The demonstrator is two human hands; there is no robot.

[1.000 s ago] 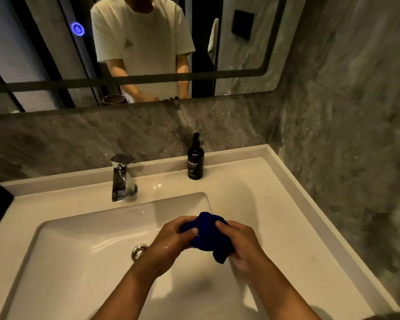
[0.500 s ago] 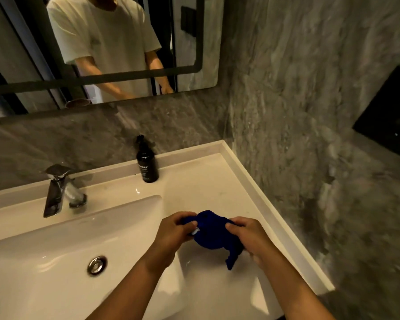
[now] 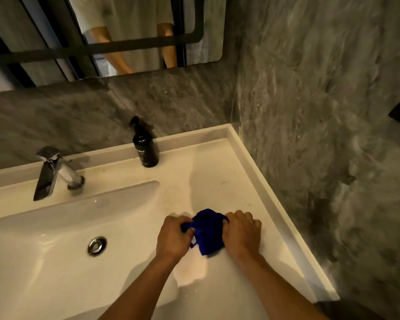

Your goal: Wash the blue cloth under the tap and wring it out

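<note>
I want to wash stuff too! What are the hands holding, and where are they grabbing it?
A bunched blue cloth. The left hand grips its left end, the right hand its right end.

Bathroom, domestic or hotel type. White vanity top with moulded basin [image 3: 56, 227] across the lower left and centre of the frame, chrome drain [image 3: 97, 245] in its floor, chrome single-lever tap [image 3: 53, 173] at the left on the rear ledge, dark pump bottle [image 3: 145, 147] standing upright at centre on the same ledge. Grey marble-look wall [image 3: 310, 112] behind and along the right side; black-framed mirror [image 3: 102, 47] at upper left, reflecting a person in a pale T-shirt.
</note>
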